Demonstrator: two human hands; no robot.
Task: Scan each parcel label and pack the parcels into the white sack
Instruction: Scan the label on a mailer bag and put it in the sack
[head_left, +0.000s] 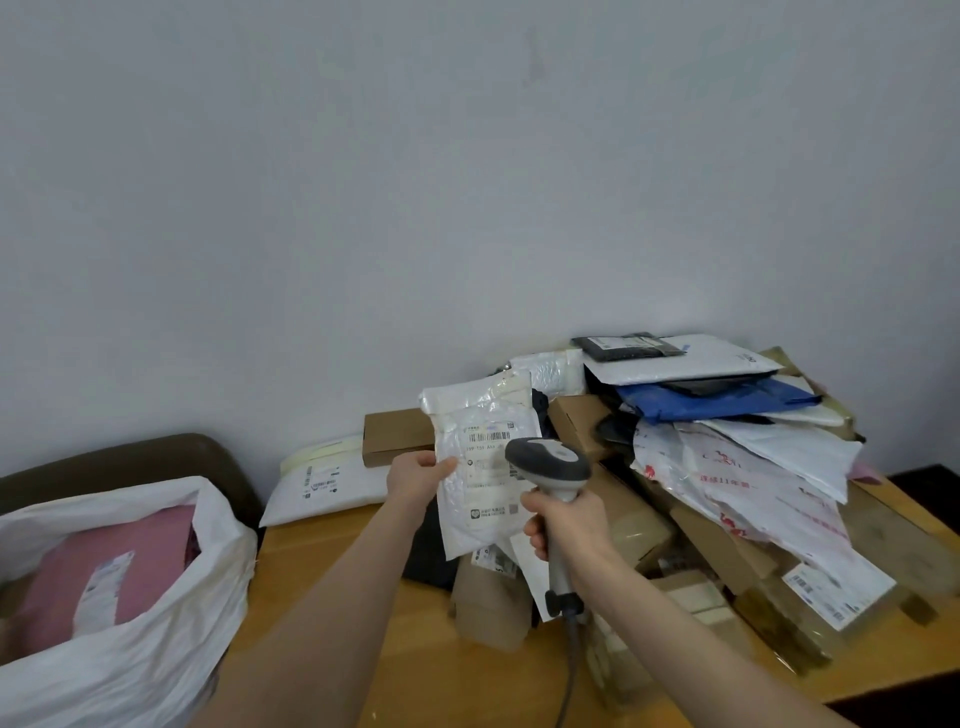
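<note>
- The table (415, 665) carried a big pile of parcels (727, 467) on its right part. None of them seemed handled yet, so I judged that most of the task was left.
- The white sack (171, 649) stood open at the left, beside the table. A pink parcel (145, 551) lay already inside, so packing was begun.
- A white parcel (483, 499) was held up above the table, with its label facing the scanner.
- The scanner (550, 462) was just in front of that label.
- The right hand (569, 530) had its fingers (535, 538) curled round the scanner handle.
- The left hand (418, 475) pinched the left edge of the white parcel.
</note>
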